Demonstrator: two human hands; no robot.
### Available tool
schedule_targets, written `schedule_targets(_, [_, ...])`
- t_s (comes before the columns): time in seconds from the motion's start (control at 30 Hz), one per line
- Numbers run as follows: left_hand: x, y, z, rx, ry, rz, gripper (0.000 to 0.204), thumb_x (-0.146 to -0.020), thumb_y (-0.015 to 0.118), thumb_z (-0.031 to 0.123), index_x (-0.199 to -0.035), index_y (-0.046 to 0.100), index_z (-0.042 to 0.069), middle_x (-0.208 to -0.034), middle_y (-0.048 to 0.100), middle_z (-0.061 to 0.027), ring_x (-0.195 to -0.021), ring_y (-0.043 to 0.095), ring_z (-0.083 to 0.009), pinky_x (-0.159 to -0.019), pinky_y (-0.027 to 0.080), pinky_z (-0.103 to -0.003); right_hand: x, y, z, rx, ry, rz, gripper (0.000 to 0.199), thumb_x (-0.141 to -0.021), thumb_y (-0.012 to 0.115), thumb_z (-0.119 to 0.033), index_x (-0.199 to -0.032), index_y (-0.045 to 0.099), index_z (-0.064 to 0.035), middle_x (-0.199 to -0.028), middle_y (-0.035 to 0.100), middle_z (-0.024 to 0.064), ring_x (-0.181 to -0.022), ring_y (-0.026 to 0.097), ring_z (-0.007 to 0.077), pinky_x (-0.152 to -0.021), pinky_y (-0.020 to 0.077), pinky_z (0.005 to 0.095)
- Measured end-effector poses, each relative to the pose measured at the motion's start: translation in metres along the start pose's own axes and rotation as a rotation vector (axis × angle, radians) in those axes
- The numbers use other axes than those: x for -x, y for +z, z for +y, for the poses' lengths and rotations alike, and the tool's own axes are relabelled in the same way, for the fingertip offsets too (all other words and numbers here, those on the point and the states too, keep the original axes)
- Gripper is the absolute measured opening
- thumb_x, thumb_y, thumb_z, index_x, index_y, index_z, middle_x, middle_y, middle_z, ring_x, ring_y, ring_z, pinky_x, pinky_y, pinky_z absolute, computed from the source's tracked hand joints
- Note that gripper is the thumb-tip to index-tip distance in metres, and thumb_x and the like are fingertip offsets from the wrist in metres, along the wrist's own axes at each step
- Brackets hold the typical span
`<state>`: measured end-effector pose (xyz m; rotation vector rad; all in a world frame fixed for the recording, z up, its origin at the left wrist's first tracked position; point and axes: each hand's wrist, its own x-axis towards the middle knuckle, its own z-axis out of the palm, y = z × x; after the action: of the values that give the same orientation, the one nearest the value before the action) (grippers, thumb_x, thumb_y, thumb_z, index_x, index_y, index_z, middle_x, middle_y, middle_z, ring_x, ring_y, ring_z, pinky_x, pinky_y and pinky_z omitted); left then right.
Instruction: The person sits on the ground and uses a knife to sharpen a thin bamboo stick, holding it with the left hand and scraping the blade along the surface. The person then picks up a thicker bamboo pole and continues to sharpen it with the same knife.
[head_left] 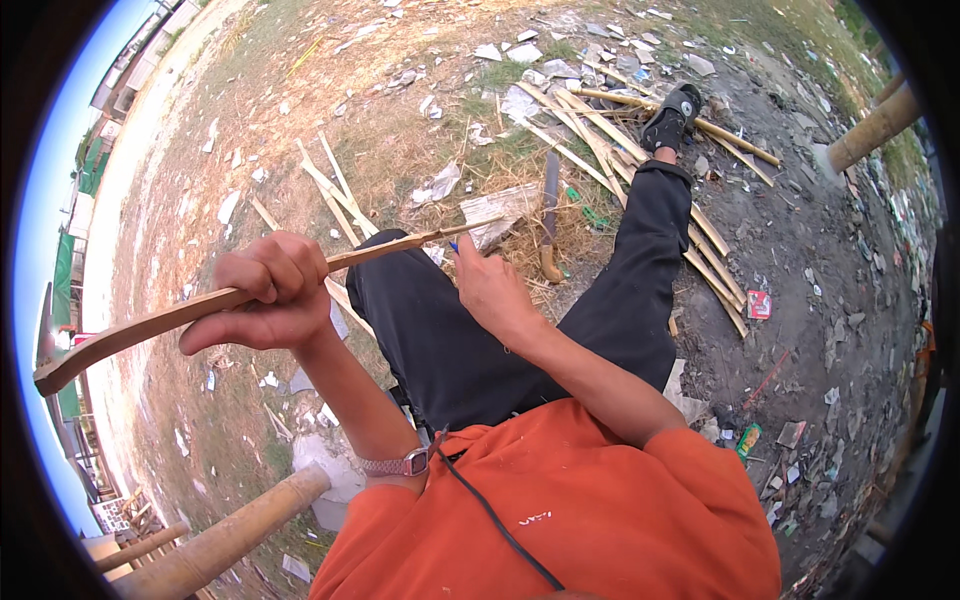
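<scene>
a long, curved bamboo strip [350, 257] is gripped in the left hand [262, 287], whose fingers are curled over it while the thumb is stretched out below. the strip is slanted across the view of the left knee, its thin end near the right hand [495, 293]. there, a small blue item [453, 246] seems to be pinched by bent fingers; whether it is a blade, or whether the strip is touched by it, cannot be told. trimming or smoothing of the strip appears to be in hand; a firm left hold and a controlled right stroke seem called for next. farther out, a machete [550, 205] is seen on the littered ground, and split bamboo strips [605, 128] are strewn around the right shoe [672, 118].
</scene>
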<state>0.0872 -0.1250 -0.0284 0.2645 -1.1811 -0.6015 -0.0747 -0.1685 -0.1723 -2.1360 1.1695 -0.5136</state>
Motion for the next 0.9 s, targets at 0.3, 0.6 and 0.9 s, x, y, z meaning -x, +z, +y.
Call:
schedule_targets(0.3, [0.011,-0.007,0.013,-0.042,-0.042,0.060,0.073,-0.072,0.025,0.083,-0.058,0.032,0.011,-0.042,0.022,0.0018,-0.034,0.015,-0.0089,-0.031,0.017,-0.026,-0.012,0.057,0.077,0.128,0.110,0.039,0.022,-0.093,0.041,-0.023,-0.099,0.042,-0.0016,-0.067,0.059,0.0274,-0.067,0.058,0.0485,-0.063,0.0448,0.0564])
schedule_targets(0.6, [0.006,0.009,-0.005,-0.051,-0.066,-0.001,0.076,-0.069,0.027,0.084,-0.060,0.035,0.009,-0.043,0.027,0.0004,-0.033,0.017,-0.0096,-0.032,0.019,-0.027,0.000,0.015,0.013,-0.060,0.082,0.052,0.022,-0.093,0.041,-0.025,-0.099,0.042,-0.0042,-0.066,0.058,0.0281,-0.066,0.058,0.0480,-0.061,0.0442,0.0568])
schedule_targets(0.9, [-0.002,0.003,-0.005,0.038,-0.074,-0.080,0.074,-0.071,0.030,0.083,-0.061,0.035,0.010,-0.043,0.026,0.0012,-0.033,0.017,-0.0088,-0.031,0.016,-0.026,-0.021,0.034,0.043,0.106,0.090,-0.052,0.009,-0.086,0.040,-0.006,-0.093,0.040,-0.0003,-0.074,0.060,0.0287,-0.076,0.062,0.0441,-0.067,0.0486,0.0518])
